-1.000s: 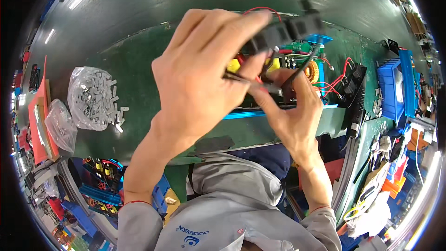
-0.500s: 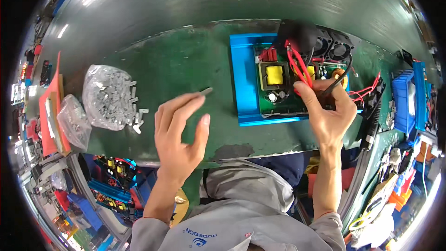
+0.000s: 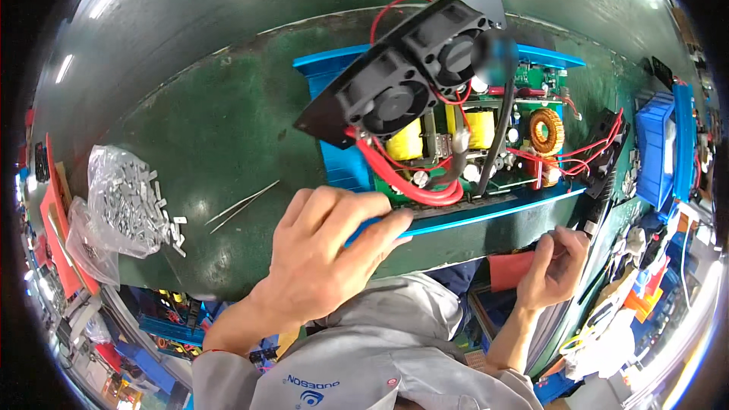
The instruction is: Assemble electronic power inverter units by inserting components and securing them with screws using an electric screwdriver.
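My left hand [image 3: 323,254] is closed around the near left edge of a blue metal case [image 3: 456,220], thumb and fingers pinching its rim. My right hand [image 3: 558,269] hovers at the table's front edge, fingers loosely curled, thumb apart, nothing visible in it. Inside the case is a green circuit board [image 3: 543,80] with yellow-wrapped transformers [image 3: 406,142] and a copper-wound ring coil [image 3: 547,132]. A black panel with two fans [image 3: 402,102] lies slantwise over the case's left part. Thick red cables [image 3: 406,188] and a black cable [image 3: 499,133] loop across the board.
Metal tweezers [image 3: 244,203] rest left of my left hand. Farther left, a clear bag [image 3: 114,197] spills small grey metal pieces. At the right are a black part with red wires [image 3: 604,152] and a blue bin [image 3: 654,148].
My right hand has let go of the red cables and drawn back. The fan panel now slants leftward over the case. My left hand has moved onto the case rim; tweezers lie uncovered.
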Demonstrator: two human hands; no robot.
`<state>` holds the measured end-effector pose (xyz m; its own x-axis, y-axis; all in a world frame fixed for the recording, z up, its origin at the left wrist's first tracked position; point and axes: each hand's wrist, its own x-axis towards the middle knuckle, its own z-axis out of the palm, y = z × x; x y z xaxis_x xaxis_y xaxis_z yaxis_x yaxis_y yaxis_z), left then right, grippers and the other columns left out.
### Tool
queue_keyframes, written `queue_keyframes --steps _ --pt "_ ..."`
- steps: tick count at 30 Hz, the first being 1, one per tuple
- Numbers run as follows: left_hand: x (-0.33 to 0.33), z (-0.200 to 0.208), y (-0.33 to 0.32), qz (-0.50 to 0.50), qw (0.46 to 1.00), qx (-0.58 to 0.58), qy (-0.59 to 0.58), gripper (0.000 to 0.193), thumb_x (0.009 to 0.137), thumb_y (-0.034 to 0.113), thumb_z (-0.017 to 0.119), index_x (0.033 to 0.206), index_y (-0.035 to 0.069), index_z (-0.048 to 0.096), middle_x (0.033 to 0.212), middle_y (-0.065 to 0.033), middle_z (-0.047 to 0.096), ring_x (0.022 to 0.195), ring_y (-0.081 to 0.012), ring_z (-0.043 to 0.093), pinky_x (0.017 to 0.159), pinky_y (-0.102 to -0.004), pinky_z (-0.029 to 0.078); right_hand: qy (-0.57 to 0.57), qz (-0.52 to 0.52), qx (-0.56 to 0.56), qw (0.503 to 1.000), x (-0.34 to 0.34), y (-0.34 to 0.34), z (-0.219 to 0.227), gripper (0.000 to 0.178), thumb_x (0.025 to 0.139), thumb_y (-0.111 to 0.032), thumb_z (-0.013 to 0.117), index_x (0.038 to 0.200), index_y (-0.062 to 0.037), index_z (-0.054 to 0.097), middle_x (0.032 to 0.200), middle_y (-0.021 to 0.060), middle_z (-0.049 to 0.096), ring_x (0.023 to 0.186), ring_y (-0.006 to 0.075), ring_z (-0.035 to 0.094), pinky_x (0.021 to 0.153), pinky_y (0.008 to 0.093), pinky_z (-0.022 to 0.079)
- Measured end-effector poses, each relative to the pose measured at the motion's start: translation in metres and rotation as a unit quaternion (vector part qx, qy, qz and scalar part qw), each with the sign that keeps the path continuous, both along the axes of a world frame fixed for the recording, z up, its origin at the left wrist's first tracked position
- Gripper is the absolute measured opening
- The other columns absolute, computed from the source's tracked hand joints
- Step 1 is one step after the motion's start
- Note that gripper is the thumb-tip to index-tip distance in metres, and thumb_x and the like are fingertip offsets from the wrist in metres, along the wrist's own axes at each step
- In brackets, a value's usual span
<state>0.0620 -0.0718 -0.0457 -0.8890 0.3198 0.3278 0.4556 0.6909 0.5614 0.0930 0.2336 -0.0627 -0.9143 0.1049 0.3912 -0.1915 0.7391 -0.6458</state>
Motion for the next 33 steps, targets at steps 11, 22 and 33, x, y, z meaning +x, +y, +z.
queue_keyframes --steps 11,22,33 --pt "0.015 -0.004 0.009 0.064 0.996 0.062 0.025 0.038 0.074 0.020 0.086 0.110 0.016 0.074 0.092 0.0018 0.063 0.080 -0.0190 0.058 0.074 -0.0357 0.043 0.052 -0.334 0.223 0.914 -0.033 0.123 -0.009 0.045 0.096 -0.039 0.071 0.125 -0.0045 0.070 0.123 0.0130 0.070 0.100 0.0273 0.069 0.087 0.0392 0.056" --pt "0.058 0.024 -0.171 0.382 0.912 -0.147 -0.032 0.024 0.092 0.013 0.070 0.115 0.008 0.071 0.106 -0.0120 0.070 0.099 -0.0299 0.067 0.087 -0.0383 0.052 -0.188 -0.194 0.136 0.953 0.003 0.092 -0.014 0.064 0.099 -0.045 0.065 0.138 0.0042 0.051 0.125 0.0241 0.062 0.108 0.0350 0.061 0.097 0.0414 0.047" --pt "0.051 -0.013 -0.235 0.321 0.899 -0.297 -0.003 0.027 0.098 0.022 0.066 0.114 0.001 0.070 0.115 -0.0150 0.069 0.106 -0.0314 0.065 0.093 -0.0386 0.049 -0.337 -0.169 -0.408 0.831 0.132 0.008 -0.025 0.036 0.074 -0.025 0.071 0.097 0.0015 0.062 0.081 0.0032 0.061 0.068 0.0126 0.056 0.063 0.0270 0.043"
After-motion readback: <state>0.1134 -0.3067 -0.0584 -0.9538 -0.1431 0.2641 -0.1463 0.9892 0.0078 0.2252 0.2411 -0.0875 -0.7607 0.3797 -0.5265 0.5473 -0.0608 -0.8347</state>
